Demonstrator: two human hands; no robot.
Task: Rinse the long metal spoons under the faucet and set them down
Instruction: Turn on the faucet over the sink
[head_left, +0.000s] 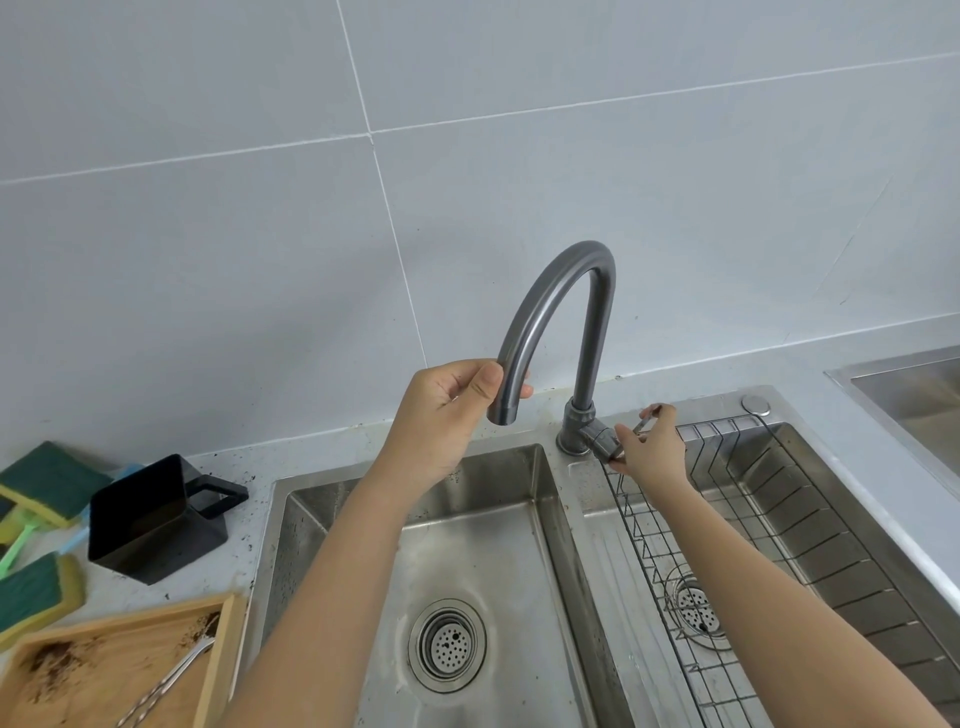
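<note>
A grey arched faucet (558, 291) stands between two sink basins. My left hand (441, 415) grips the spout near its outlet, which hangs over the left basin (498, 530). My right hand (649, 447) holds the faucet's lever handle (605, 441) at the base. No water runs. Long metal spoons (171, 680) with twisted handles lie in a wooden tray (218, 654) at the bottom left, apart from both hands.
The right basin (831, 519) holds a wire rack (670, 545). A black square container (150, 519) stands left of the sink. Green and yellow sponges (41, 483) lie at the far left. The tray bears brown stains. Another sink (914, 395) shows at the right edge.
</note>
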